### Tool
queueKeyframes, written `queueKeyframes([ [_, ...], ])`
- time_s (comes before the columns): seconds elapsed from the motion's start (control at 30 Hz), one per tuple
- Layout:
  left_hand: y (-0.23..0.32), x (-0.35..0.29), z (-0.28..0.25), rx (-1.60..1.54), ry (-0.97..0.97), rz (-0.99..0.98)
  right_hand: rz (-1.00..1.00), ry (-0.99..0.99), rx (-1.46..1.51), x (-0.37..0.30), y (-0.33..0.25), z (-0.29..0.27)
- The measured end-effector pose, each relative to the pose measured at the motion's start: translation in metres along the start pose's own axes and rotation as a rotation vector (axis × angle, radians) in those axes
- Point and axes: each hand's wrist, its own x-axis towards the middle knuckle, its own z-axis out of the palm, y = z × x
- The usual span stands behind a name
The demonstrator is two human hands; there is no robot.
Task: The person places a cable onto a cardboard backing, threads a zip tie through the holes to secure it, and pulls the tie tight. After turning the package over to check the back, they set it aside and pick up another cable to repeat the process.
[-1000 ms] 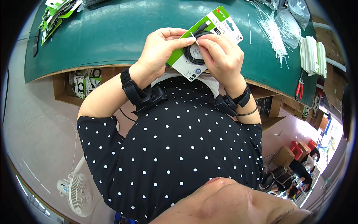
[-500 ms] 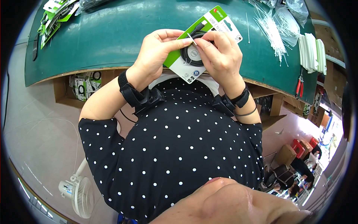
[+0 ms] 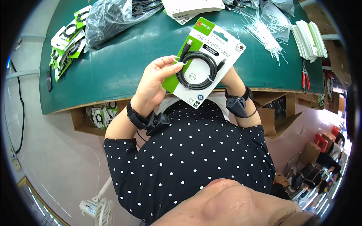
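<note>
Because the cable card (image 3: 230, 45) covers most of the right hand (image 3: 230, 77), whether those fingers are pinched or spread cannot be told; only a part near the wrist shows, at the card's right edge. The left hand (image 3: 155, 77) grips the card's left edge, thumb across the front by the coiled cable (image 3: 213, 64), other fingertips partly hidden. The card is held tilted in front of the person, its lower corner overlapping the near edge of the table (image 3: 132, 64) in view. Left of the card lies open green tabletop; beyond it, the picture's top cuts off a crinkled clear plastic bag (image 3: 109, 28) and a stack of smooth white cards (image 3: 194, 6). Right of the card are thin white ties (image 3: 266, 35) in a loose sheaf, stacked pale strips (image 3: 307, 41) and red-handled pliers (image 3: 305, 80).
</note>
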Motion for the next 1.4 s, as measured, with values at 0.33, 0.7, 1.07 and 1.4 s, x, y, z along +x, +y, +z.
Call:
queueKeyframes([
  [0.33,0.0,0.009,-0.005,0.05,0.029,0.006,-0.121,-0.185,-0.127,0.007,0.019,-0.009],
  [0.7,0.001,0.011,-0.009,0.042,0.06,0.017,-0.059,-0.245,-0.26,0.022,-0.01,-0.011],
  [1.07,0.003,0.011,-0.006,-0.13,-0.017,-0.042,-0.116,-0.084,-0.182,0.026,-0.01,0.003],
  [1.4,-0.006,0.02,-0.011,-0.157,0.061,0.019,0.092,-0.088,0.3,0.027,-0.001,0.006],
])
